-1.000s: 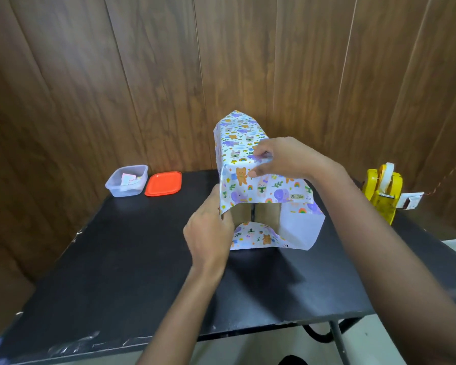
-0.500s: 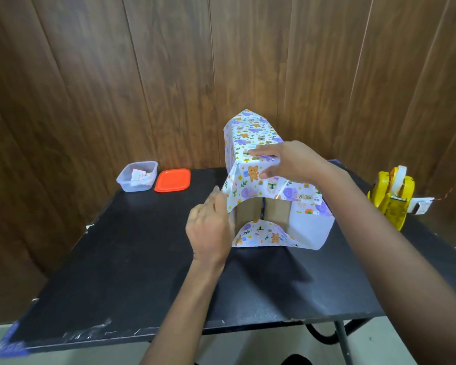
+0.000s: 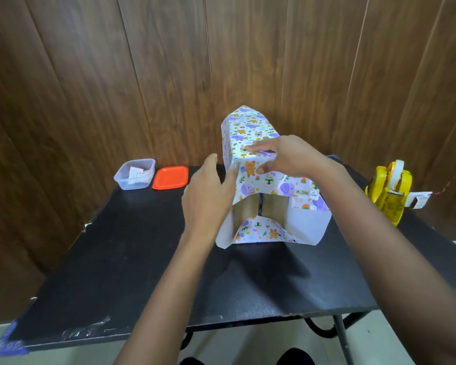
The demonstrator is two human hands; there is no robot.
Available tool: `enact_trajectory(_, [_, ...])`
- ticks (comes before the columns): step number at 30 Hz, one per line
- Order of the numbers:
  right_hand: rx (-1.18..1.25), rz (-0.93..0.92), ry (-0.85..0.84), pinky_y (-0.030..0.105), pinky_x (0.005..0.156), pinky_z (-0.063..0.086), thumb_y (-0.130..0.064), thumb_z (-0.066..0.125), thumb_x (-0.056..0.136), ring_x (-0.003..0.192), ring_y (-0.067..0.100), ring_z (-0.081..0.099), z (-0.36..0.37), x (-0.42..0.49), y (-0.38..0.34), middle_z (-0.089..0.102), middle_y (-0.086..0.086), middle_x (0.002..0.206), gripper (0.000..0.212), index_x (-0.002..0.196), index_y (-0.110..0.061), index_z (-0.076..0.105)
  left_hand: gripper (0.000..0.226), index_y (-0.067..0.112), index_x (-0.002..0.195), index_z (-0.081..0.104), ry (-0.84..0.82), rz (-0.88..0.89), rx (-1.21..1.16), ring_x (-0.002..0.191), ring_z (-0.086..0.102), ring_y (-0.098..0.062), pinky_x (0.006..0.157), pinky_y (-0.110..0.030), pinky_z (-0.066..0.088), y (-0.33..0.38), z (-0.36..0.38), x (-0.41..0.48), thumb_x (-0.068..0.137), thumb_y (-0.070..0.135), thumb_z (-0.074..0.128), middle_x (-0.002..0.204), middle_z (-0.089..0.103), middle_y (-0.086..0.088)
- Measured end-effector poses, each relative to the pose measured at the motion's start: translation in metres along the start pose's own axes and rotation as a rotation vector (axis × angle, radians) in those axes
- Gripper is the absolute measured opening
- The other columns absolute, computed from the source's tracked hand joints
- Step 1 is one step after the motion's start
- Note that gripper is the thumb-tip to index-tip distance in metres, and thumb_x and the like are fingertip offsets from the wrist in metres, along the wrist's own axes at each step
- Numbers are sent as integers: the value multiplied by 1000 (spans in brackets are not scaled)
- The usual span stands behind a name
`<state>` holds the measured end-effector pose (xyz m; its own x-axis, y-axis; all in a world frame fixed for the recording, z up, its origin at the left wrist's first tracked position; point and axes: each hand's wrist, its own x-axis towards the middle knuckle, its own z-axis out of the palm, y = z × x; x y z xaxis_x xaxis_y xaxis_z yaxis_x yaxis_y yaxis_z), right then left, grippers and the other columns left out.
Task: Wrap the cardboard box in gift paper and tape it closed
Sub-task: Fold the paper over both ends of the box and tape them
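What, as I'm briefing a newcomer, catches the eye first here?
The gift-papered box stands centre, near end open with cardboard showing. The right hand grips its top front edge; the left hand lies flat against its left side. A yellow tape dispenser sits far right.

I see a clear plastic tub (image 3: 134, 175) holding paper scraps at the far left of the black table (image 3: 116, 259). An orange lid (image 3: 170, 177) lies just beside it, and wood panelling (image 3: 142, 75) stands behind.
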<state>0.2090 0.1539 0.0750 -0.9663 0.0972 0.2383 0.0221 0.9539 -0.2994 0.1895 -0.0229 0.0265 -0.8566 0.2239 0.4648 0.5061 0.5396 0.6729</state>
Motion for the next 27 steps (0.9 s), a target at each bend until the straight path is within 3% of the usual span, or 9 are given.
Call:
enact_trajectory(3, [25,9,-7,30,98,42,-25,70,83,127,14,45,0,1,0,45,-12,144,58,135,-37,48,35,8,89,64,-100,-15,-39,83,61,-25,76,-42,49,-7,4,28,94,39,49,88,69,-5])
enact_trajectory(7, [4,1,-10,29,96,40,-25,69,84,128,16,44,1,2,1,42,-11,146,58,136,-36,46,24,8,82,68,-97,0,-58,76,63,-27,71,-42,51,-11,6,33,90,28,58,76,69,-5])
enact_trajectory(12, [5,-4,-3,26,92,38,-26,68,84,130,15,42,1,2,2,42,-12,146,58,137,-35,46,17,7,85,63,-54,31,21,79,60,-25,66,-37,46,-11,11,33,90,22,60,80,65,-2])
enact_trajectory(16, [-7,-10,-4,24,91,35,-26,68,85,131,14,41,0,2,1,41,-13,146,58,137,-35,46,14,11,91,59,-24,26,10,90,58,-21,74,-39,49,-8,6,22,88,25,58,96,62,1])
enact_trajectory(19, [4,0,-2,24,91,36,-25,68,85,130,14,41,0,1,2,41,-14,146,57,137,-35,46,55,14,121,48,-13,37,151,112,47,-22,87,-41,45,-12,10,-13,79,43,67,122,49,0])
enact_trajectory(21, [8,2,3,23,91,35,-25,68,85,130,14,41,1,1,1,42,-13,145,57,137,-35,47,77,7,129,46,92,142,376,111,49,-29,82,-43,46,-18,22,-34,67,41,78,126,49,-7])
enact_trajectory(22, [6,1,2,23,90,35,-25,68,85,130,14,41,1,1,1,42,-13,145,57,136,-34,47,78,5,124,51,163,210,457,102,55,-31,74,-41,48,-22,28,-38,60,34,83,120,55,-10])
enact_trajectory(27, [2,2,-5,26,96,36,-24,68,85,131,15,41,-1,0,0,42,-13,146,57,137,-33,47,42,8,101,67,480,549,632,70,55,-25,56,-33,37,-36,31,-15,59,6,70,87,63,-5])
